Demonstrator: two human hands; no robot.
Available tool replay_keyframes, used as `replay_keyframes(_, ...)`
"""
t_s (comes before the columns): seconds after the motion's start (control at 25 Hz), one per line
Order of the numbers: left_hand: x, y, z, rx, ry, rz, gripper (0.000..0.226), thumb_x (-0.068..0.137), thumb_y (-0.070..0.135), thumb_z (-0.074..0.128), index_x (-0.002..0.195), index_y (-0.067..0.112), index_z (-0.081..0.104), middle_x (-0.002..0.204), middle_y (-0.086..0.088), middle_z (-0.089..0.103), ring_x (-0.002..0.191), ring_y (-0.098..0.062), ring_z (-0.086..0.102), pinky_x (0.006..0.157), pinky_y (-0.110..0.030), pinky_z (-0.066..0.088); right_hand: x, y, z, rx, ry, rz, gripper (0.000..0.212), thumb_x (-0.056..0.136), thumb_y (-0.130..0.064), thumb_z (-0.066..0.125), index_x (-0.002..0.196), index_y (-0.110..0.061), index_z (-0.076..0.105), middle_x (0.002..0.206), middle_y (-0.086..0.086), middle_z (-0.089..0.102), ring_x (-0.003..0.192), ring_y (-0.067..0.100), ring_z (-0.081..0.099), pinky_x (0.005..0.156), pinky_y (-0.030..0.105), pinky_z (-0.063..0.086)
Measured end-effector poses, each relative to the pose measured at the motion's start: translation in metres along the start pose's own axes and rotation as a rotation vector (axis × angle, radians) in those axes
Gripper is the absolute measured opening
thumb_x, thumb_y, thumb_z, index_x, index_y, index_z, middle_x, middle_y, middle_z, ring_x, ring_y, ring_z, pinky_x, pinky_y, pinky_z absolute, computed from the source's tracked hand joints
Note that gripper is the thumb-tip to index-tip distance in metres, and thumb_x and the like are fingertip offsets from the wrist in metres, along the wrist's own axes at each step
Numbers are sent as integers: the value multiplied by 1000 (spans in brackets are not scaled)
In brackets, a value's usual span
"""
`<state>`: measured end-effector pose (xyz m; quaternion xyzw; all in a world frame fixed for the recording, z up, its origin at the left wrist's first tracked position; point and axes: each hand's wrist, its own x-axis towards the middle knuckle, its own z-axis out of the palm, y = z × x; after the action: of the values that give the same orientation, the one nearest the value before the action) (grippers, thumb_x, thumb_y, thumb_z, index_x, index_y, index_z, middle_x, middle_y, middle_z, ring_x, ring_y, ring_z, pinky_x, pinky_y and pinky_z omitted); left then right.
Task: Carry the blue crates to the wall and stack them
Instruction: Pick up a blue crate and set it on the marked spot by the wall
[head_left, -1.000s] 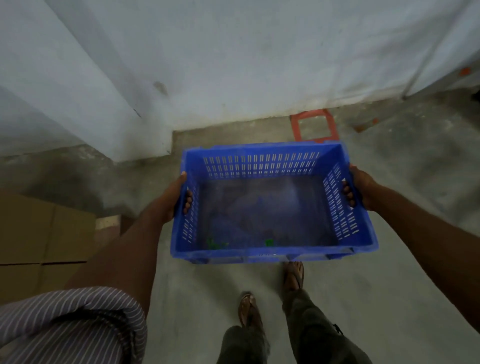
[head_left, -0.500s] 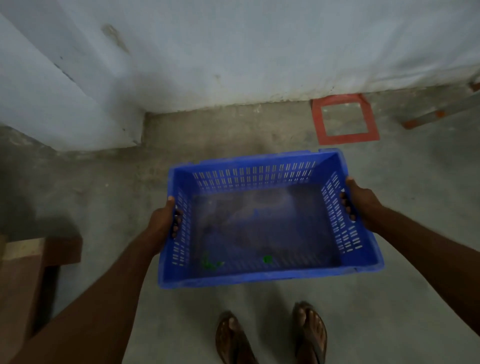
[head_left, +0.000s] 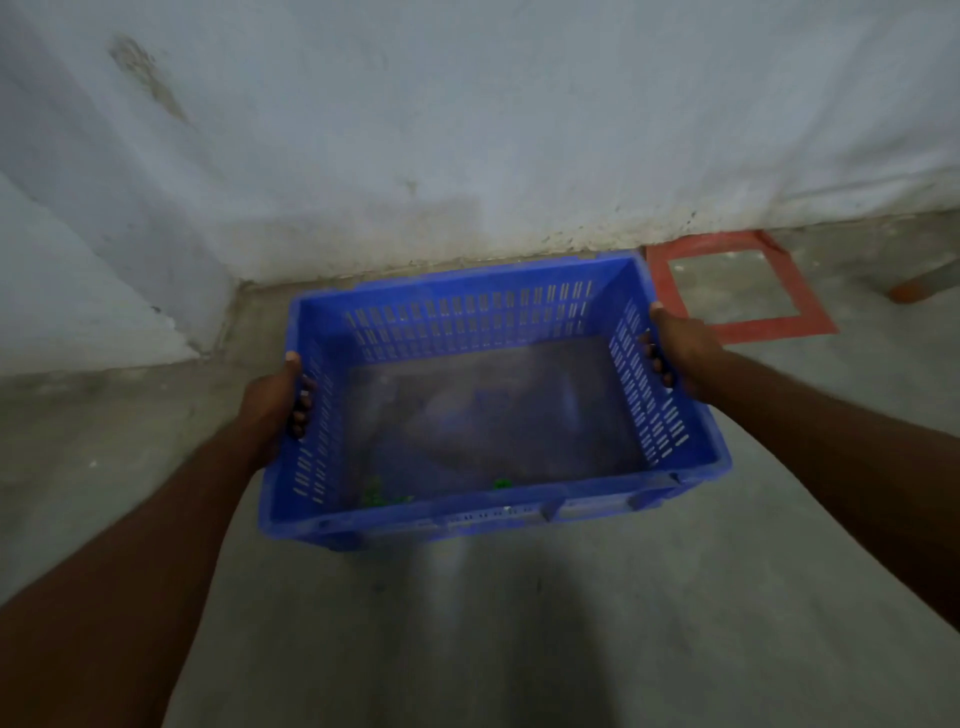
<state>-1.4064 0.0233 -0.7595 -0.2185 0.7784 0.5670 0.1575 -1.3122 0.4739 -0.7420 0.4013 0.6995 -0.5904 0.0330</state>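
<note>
A blue crate hangs level above the concrete floor, its far long side near the foot of the wall. The left hand and right hand clamp its short ends, equally near, long axis running between them.

Head view, steeply downward, close above floor by wall

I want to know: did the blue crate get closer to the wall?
Yes. The blue crate moved toward the wall; its far rim now almost meets the wall's base.
</note>
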Motion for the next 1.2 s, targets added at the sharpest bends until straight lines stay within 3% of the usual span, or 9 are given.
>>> replay_keyframes(0.12,41,1,6,-30,-46,20,51,106,55,36,81,12,50,65,-4,33,28,-5,28,32,-13,26,36,1,14,-14,-25,-13,48,103,-51,35,74,-15,49,64,1,45,47,13,35,43,23,25)
replay_keyframes(0.28,62,2,4,-132,-226,-74,48,106,51,33,82,12,48,53,2,32,28,-4,26,33,-9,23,60,2,22,-33,-37,-30,46,101,-47,33,71,-15,45,63,3,47,46,14,29,40,21,22)
replay_keyframes(0.36,58,4,6,-123,-189,-65,50,106,53,31,82,12,47,48,4,32,27,-4,25,33,-8,23,57,2,22,-48,-25,-32,46,101,-48,34,72,-14,46,64,5,49,47,15,29,42,23,24)
replay_keyframes(0.52,52,2,14,-47,-77,-8,54,106,55,31,82,11,49,63,-1,27,28,-5,24,36,-10,22,52,3,24,-40,38,-85,49,101,-50,35,74,-12,50,65,7,51,49,16,35,47,28,28)
replay_keyframes(0.76,60,-1,16,5,9,15,56,105,57,32,80,11,52,62,-2,30,29,-7,24,37,-12,23,49,2,28,-96,115,-126,51,103,-51,34,76,-12,53,65,6,52,49,17,41,47,27,33)
replay_keyframes(1.2,59,-2,20,-2,31,-8,55,104,57,32,79,12,50,63,-1,31,27,-7,24,37,-10,24,56,2,28,-172,154,-160,54,102,-53,34,74,-12,56,64,6,54,48,17,44,46,27,35)
